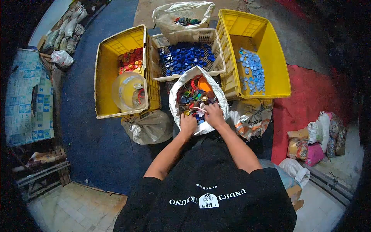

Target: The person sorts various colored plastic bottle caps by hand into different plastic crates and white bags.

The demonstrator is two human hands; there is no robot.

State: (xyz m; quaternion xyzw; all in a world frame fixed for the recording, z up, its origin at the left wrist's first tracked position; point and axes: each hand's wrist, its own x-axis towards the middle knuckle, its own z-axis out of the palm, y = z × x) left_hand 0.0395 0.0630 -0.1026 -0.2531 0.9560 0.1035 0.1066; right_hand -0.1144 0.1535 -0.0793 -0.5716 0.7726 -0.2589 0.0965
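Note:
An open white woven sack (174, 101) holds a mix of colored plastic caps and scraps, among them an orange lid (205, 84). Both of my hands reach into it over the near rim. My left hand (188, 124) is closed, its fingertips down among the pieces beside a small yellow piece (187, 113); what it grips is hidden. My right hand (215, 116) pinches a thin white plastic strip (199, 109) that points left. A round white cap (204, 97) lies just beyond the fingers.
Behind the sack stands a white crate (184, 36) of blue caps. A yellow crate (101, 73) at left holds red and yellow caps and a clear tub (123, 91); another yellow crate (284, 73) at right holds light-blue caps. Farther back is a white bag (164, 17).

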